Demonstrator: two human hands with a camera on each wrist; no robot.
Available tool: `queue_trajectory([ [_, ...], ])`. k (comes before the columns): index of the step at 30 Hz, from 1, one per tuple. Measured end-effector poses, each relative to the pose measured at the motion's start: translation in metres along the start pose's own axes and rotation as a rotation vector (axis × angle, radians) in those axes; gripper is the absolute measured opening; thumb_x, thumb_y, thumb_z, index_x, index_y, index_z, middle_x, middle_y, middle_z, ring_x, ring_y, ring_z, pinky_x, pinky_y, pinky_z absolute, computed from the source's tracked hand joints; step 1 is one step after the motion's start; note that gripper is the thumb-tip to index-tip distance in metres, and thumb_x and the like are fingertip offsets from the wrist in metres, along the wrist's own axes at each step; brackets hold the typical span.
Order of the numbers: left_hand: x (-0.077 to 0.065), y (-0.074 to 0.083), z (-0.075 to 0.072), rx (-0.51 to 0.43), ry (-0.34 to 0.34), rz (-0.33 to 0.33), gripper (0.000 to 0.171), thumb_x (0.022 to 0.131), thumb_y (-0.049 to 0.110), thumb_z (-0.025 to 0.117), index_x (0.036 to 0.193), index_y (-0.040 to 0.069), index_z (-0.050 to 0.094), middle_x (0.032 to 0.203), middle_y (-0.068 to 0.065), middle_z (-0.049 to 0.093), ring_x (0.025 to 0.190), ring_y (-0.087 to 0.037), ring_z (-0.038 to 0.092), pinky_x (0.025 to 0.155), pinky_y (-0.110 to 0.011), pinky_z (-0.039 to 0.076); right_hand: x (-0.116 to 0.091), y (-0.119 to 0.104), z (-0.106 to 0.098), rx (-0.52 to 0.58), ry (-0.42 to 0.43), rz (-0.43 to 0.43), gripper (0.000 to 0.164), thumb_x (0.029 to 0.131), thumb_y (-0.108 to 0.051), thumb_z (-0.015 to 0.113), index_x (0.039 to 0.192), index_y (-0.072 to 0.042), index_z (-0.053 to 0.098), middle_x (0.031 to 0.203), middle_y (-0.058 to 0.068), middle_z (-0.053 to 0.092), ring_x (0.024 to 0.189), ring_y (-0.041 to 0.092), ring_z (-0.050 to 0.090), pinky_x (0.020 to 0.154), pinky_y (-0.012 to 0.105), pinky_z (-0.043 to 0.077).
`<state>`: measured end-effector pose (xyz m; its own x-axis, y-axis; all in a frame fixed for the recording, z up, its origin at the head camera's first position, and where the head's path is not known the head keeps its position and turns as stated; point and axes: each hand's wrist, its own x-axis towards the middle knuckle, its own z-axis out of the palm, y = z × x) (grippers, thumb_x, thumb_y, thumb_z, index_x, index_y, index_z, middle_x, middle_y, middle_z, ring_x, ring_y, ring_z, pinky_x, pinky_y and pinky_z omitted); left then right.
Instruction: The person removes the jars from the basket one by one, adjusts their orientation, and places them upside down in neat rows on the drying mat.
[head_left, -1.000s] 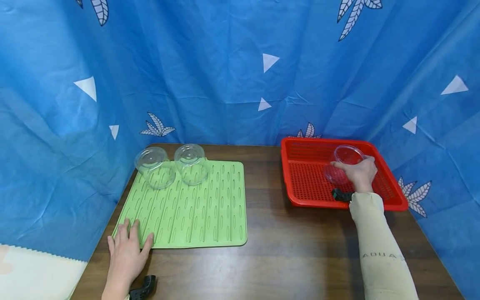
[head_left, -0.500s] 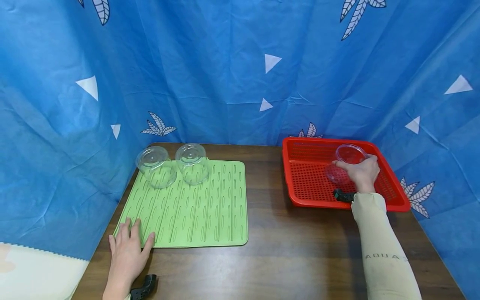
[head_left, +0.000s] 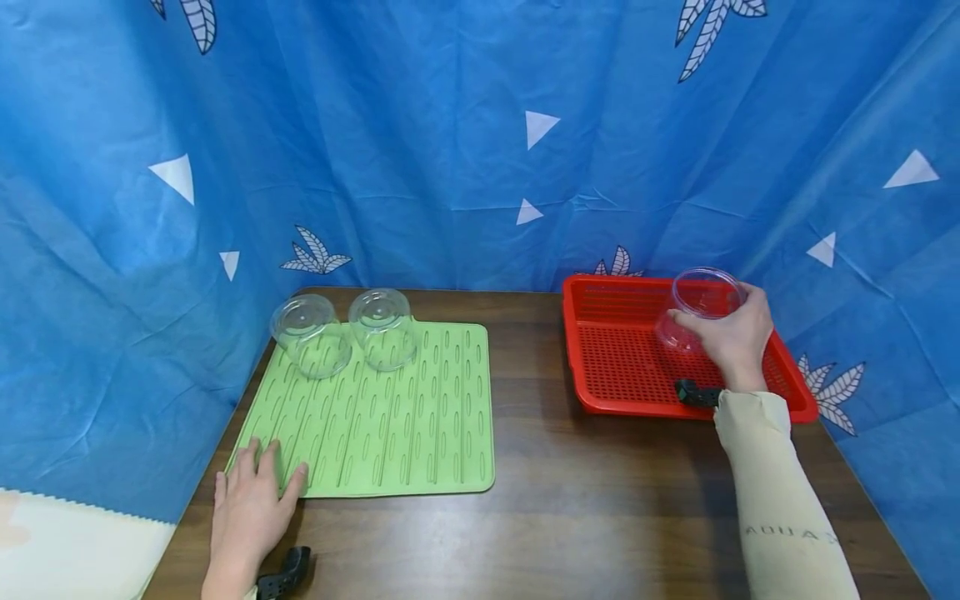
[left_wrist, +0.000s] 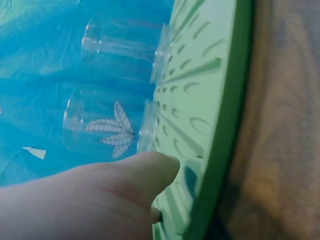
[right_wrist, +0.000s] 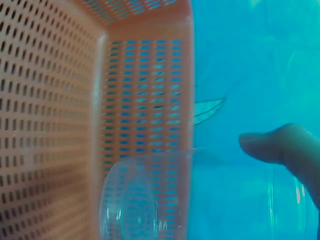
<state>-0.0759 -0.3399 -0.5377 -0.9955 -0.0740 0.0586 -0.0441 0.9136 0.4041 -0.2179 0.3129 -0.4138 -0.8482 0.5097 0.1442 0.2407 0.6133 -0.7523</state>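
My right hand (head_left: pixel 729 337) grips a clear plastic cup (head_left: pixel 681 327) by its side, over the red basket (head_left: pixel 611 404). The cup's wide rim faces up and it leans a little. In the right wrist view my thumb (right_wrist: pixel 270 145) lies along the cup's wall, and the cup's base (right_wrist: pixel 139 212) points toward the basket. My left hand (head_left: pixel 251 512) rests with fingers spread on the near left corner of a green ridged mat (head_left: pixel 450 417). Two more clear cups, a left one (head_left: pixel 318 354) and a right one (head_left: pixel 386 346), stand upside down at the mat's far left.
A dark wooden table (head_left: pixel 525 483) lies under everything, with bare wood between mat and basket. A blue patterned curtain (head_left: pixel 465 142) hangs behind and on both sides. Black wrist cameras sit on the left wrist (head_left: pixel 285 575) and the right wrist (head_left: pixel 697 393).
My right hand has lifted the cup from the basket's floor, moving slightly up and to the right. My left hand and the two cups on the mat stay in place.
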Motion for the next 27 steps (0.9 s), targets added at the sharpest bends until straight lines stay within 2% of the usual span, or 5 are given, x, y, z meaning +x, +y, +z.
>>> queue_trajectory([
  [6, 0.004, 0.004, -0.007, -0.018, 0.016, 0.018, 0.067, 0.113, 0.035, 0.06, 0.147, -0.021, 0.048, 0.154, -0.051, 0.034, 0.14, -0.071, 0.034, 0.108, -0.09, 0.023, -0.014, -0.027, -0.01, 0.003, 0.064, -0.136, 0.102, 0.092, -0.023, 0.09, 0.17, -0.009, 0.026, 0.168, 0.02, 0.039, 0.155, 0.04, 0.033, 0.119, 0.069, 0.041],
  [13, 0.013, 0.019, -0.018, -0.141, 0.148, 0.147, 0.062, 0.111, 0.028, 0.066, 0.15, -0.017, 0.049, 0.157, -0.045, 0.039, 0.141, -0.067, 0.039, 0.106, -0.082, 0.037, -0.04, -0.064, -0.012, -0.01, 0.141, -0.373, 0.1, 0.084, -0.021, 0.095, 0.164, -0.009, 0.038, 0.159, 0.019, 0.047, 0.147, 0.036, 0.038, 0.116, 0.069, 0.043],
  [18, 0.025, 0.047, -0.037, -0.277, 0.229, 0.243, 0.06, 0.109, 0.02, 0.069, 0.154, -0.013, 0.048, 0.161, -0.038, 0.041, 0.147, -0.061, 0.039, 0.113, -0.078, 0.036, -0.056, -0.086, -0.011, -0.036, 0.21, -0.579, 0.094, 0.077, -0.025, 0.097, 0.155, -0.006, 0.048, 0.149, 0.021, 0.054, 0.139, 0.038, 0.045, 0.109, 0.068, 0.048],
  [23, 0.041, 0.082, -0.056, -0.364, 0.308, 0.352, 0.061, 0.104, 0.013, 0.074, 0.158, -0.004, 0.05, 0.162, -0.027, 0.047, 0.149, -0.053, 0.043, 0.117, -0.072, 0.037, -0.072, -0.107, -0.008, -0.069, 0.265, -0.74, 0.096, 0.072, -0.027, 0.1, 0.152, -0.004, 0.052, 0.144, 0.021, 0.058, 0.134, 0.041, 0.049, 0.099, 0.066, 0.053],
  [27, 0.055, 0.112, -0.067, -0.438, 0.334, 0.444, 0.067, 0.1, 0.011, 0.079, 0.161, 0.006, 0.052, 0.164, -0.015, 0.051, 0.15, -0.042, 0.048, 0.12, -0.059, 0.041, -0.085, -0.123, -0.005, -0.113, 0.288, -0.834, 0.1, 0.067, -0.023, 0.103, 0.151, -0.003, 0.053, 0.141, 0.024, 0.058, 0.128, 0.044, 0.05, 0.097, 0.066, 0.049],
])
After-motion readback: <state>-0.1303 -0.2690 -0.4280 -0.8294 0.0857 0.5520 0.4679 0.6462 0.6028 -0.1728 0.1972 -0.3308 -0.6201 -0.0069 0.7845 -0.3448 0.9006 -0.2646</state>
